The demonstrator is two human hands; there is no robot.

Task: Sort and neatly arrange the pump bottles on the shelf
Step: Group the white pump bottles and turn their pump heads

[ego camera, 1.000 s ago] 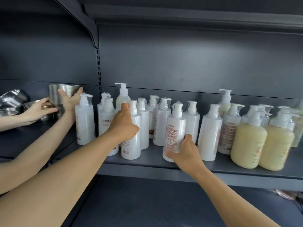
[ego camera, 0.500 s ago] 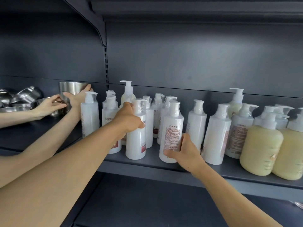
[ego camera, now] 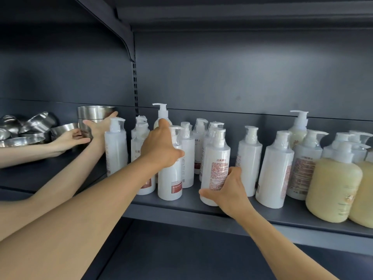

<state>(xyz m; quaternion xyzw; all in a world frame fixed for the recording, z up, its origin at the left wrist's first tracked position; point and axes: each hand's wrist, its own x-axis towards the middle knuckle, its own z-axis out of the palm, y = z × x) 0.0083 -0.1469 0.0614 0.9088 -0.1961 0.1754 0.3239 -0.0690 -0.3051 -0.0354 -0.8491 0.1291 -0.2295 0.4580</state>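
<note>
Several white pump bottles stand in a loose cluster on a dark grey shelf [ego camera: 181, 209]. My left hand [ego camera: 161, 147] grips the upper body of a white bottle with a brown label [ego camera: 170, 182] at the front. My right hand [ego camera: 228, 190] holds the lower part of a white bottle with red print [ego camera: 218, 164], which leans slightly left. Behind my left hand rises a taller cream bottle [ego camera: 161, 116]. At the right stand two squat yellow bottles [ego camera: 333, 188] and another tall cream bottle [ego camera: 299, 128].
Another person's two hands [ego camera: 101, 126] hold a stack of steel bowls [ego camera: 92, 116] at the left of the shelf, beside more steel bowls [ego camera: 30, 128]. A single white bottle [ego camera: 116, 146] stands next to that arm. A shelf bracket [ego camera: 129, 47] hangs overhead.
My right hand has slid the red-print bottle leftward, closer to the brown-label bottle, leaving a gap on its right. My left hand stays on its bottle. The view has shifted left.
</note>
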